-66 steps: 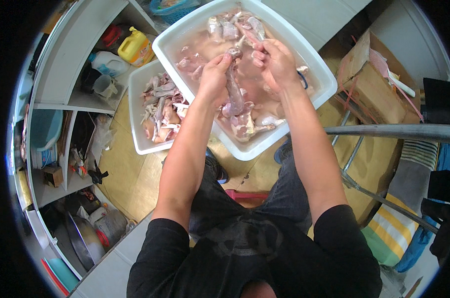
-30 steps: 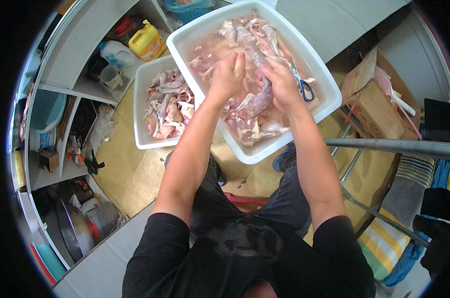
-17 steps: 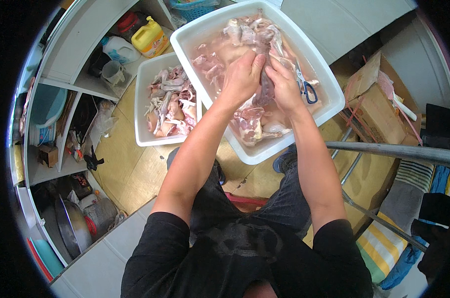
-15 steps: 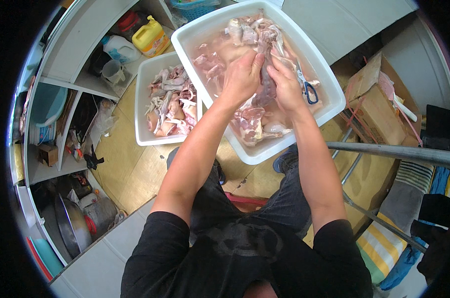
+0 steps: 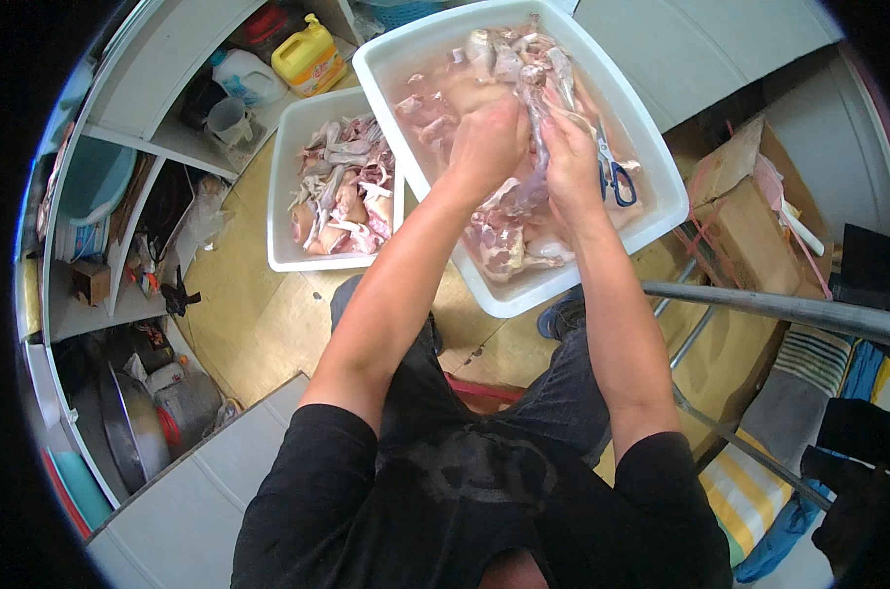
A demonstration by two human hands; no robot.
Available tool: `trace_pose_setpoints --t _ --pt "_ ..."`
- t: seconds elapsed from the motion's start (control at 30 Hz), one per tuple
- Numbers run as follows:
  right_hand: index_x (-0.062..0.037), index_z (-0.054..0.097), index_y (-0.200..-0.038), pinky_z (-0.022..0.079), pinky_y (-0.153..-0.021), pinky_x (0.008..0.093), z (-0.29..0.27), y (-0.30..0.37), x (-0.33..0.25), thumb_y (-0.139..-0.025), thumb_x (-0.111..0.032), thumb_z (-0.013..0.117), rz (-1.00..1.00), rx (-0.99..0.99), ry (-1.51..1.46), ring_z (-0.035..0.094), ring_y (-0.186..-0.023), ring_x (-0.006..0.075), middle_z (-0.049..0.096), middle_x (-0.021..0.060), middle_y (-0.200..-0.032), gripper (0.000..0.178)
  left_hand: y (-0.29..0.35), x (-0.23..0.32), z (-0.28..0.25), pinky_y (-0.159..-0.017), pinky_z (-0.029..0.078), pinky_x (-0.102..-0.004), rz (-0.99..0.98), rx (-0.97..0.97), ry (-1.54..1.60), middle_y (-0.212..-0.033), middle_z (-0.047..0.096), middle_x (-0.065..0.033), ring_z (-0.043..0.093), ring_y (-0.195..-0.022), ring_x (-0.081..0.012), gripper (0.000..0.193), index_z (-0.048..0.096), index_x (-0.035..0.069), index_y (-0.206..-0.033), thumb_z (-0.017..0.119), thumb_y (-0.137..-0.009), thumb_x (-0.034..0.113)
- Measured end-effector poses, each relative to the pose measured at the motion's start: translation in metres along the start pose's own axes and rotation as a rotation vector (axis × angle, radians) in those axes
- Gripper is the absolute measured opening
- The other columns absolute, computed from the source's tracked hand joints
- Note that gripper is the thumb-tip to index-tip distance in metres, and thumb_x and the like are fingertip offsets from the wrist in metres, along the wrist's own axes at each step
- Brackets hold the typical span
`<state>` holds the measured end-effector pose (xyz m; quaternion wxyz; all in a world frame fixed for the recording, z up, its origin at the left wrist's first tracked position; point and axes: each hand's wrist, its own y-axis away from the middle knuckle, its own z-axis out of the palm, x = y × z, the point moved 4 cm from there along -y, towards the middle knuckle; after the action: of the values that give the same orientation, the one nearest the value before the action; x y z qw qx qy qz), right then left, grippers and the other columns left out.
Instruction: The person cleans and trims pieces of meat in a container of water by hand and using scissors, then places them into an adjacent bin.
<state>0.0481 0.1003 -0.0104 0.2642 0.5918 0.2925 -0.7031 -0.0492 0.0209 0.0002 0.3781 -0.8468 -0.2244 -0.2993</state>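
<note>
Over a large white tub (image 5: 553,292) of pinkish water and raw poultry pieces, both my hands work on a long greyish-pink piece of poultry (image 5: 533,187), which looks like a neck with skin. My left hand (image 5: 491,137) is closed round its left side, knuckles up. My right hand (image 5: 571,162) holds its right side, fingers pointing away from me; its grip is partly hidden. Scissors with dark blue handles (image 5: 619,184) lie in the tub just right of my right hand. More raw poultry (image 5: 504,245) sits in the water at the tub's near end.
A smaller white tub (image 5: 280,250) of cut poultry stands at the left. Shelves beyond hold a yellow jug (image 5: 310,59), a white bottle (image 5: 246,77) and a clear measuring jug (image 5: 229,122). An open cardboard box (image 5: 744,221) and a metal rail (image 5: 779,306) are at the right.
My left hand has curled more tightly, its thumb no longer showing on top. The right fingers lie straighter along the poultry piece. The whole view has shifted slightly.
</note>
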Motion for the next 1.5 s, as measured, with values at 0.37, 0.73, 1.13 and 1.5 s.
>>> trace_pose_setpoints --t 0.37,0.73,1.13,1.5 --pt "-0.0008 0.049 -0.131 0.045 -0.059 0.0265 -0.016 0.003 -0.019 -0.103 -0.016 0.043 0.303 -0.034 -0.310 0.053 -0.065 0.0122 0.057 0.0051 -0.081 0.032 -0.011 -0.027 -0.015 -0.066 0.053 -0.0331 -0.266 -0.092 0.431 -0.082 0.068 -0.0124 0.067 -0.071 -0.0213 0.021 0.066 -0.002 -0.100 0.061 -0.097 0.018" --pt "0.0049 0.051 -0.136 0.047 -0.083 0.0263 -0.009 0.004 0.007 -0.102 -0.013 0.049 -0.014 -0.069 0.143 0.058 -0.094 0.0123 0.063 0.0084 -0.108 0.038 -0.009 -0.002 -0.007 -0.069 0.049 -0.0450 -0.147 -0.081 0.243 -0.082 0.065 -0.0205 0.064 -0.075 -0.0387 0.026 0.062 0.001 -0.094 0.056 -0.097 0.026" --pt "0.0069 0.055 -0.128 0.048 -0.089 0.0360 0.004 0.014 0.010 -0.100 -0.020 0.050 0.009 -0.006 0.446 0.065 -0.100 0.0285 0.067 0.0222 -0.111 0.039 0.004 -0.017 0.004 -0.068 0.050 -0.0537 -0.083 -0.048 -0.139 -0.082 0.066 -0.0261 0.064 -0.077 -0.0465 0.014 0.057 0.000 -0.093 0.058 -0.089 0.013" --pt "0.0034 0.048 -0.132 0.052 -0.080 0.0273 0.012 0.017 0.017 -0.101 -0.008 0.052 0.291 -0.050 -0.115 0.062 -0.093 0.0129 0.065 0.0083 -0.107 0.034 -0.011 -0.034 -0.002 -0.072 0.055 -0.0333 -0.365 0.008 0.576 -0.094 0.073 -0.0147 0.070 -0.080 -0.0196 0.016 0.070 -0.002 -0.103 0.064 -0.091 0.007"
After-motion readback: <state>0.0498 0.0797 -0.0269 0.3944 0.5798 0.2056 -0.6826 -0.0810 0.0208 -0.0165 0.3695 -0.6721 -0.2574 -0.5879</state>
